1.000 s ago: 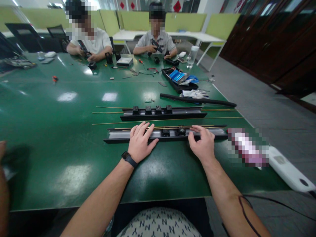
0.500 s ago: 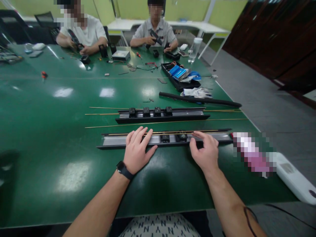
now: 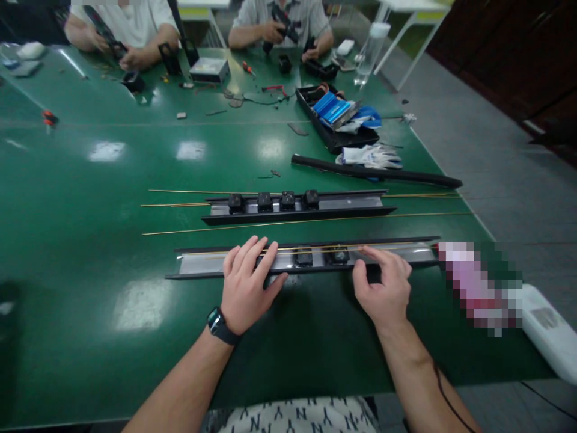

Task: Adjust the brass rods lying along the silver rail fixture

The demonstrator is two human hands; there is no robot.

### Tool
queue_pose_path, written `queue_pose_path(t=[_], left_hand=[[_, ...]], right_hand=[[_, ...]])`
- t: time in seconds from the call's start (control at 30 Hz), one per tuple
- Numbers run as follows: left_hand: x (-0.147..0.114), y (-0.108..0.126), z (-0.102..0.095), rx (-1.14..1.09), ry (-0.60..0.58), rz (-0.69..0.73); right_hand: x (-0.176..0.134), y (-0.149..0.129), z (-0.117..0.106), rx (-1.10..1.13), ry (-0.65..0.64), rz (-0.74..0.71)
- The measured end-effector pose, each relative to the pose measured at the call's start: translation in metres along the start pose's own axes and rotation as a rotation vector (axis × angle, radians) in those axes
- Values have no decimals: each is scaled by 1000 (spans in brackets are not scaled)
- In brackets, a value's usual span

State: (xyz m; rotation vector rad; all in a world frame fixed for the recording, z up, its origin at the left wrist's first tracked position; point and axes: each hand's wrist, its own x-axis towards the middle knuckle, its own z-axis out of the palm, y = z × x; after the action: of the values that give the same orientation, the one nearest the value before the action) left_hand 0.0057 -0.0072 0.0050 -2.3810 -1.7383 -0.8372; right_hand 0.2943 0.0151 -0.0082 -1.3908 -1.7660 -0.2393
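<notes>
on the green surface point(image 3: 90, 210), the near channel point(image 3: 198, 263) lies crosswise, apparently to allow two-handed access. the left hand point(image 3: 247, 282) rests over it, fingers slightly spread, seemingly to steady it; the right hand point(image 3: 383, 282), thumb and forefinger apart, has its forefinger at the brass rods point(image 3: 311, 248) running along the black blocks point(image 3: 303, 258).

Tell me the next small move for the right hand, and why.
Probably a gentle nudge of the thin brass-coloured rods with the right hand's index finger, to line them up along the near channel: that fingertip is at the rods, which run past the black blocks, while the left hand lies spread over the channel and could steady it.
</notes>
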Motion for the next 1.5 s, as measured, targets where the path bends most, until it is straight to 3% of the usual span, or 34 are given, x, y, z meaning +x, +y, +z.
queue_pose_path(t=[0.37,0.87,1.5], left_hand=[[-1,-2,1,-17,-3,0],[-2,-4,5,19,49,47],[-1,-5,3,13,32,60]], right_hand=[[-5,0,2,5,-57,82],[0,-6,0,11,-28,66],[3,-6,-2,16,-43,67]])
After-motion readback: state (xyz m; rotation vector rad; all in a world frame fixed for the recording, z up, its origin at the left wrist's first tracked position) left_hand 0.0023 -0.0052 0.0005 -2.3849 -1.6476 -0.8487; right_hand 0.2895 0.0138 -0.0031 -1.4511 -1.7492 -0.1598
